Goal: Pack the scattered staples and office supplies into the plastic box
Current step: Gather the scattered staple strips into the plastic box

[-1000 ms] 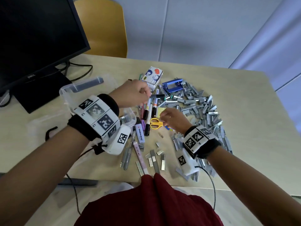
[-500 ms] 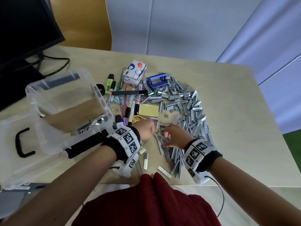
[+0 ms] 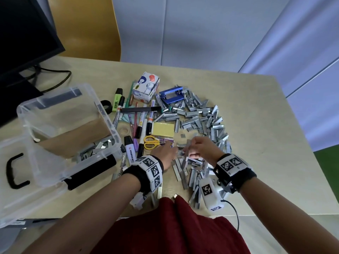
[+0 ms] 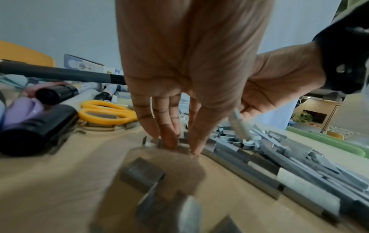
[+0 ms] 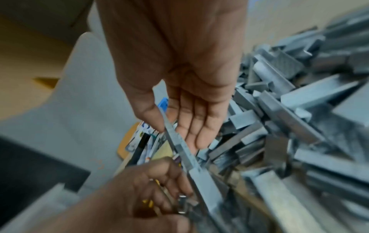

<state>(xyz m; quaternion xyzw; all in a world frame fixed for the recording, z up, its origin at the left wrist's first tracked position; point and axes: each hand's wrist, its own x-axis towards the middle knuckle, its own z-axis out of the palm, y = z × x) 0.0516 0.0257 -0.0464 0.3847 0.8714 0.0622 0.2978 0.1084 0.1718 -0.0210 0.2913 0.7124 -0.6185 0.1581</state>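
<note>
Gathering now: your right hand (image 5: 179, 82) pinches one staple strip (image 5: 179, 148) between thumb and near-straight fingers, while your left hand (image 4: 179, 78) presses extended fingertips onto loose staples (image 3: 198, 116). Sensibly, the plastic box (image 3: 110, 149) sits open just left, some staples already inside.

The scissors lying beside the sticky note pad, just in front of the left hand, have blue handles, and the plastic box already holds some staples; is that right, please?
Not quite: the scissors have yellow handles, as the head view and the left wrist view both show. The rest stands: they lie beside the sticky note pad, just in front of the left hand, and the plastic box already holds some staples.
</note>
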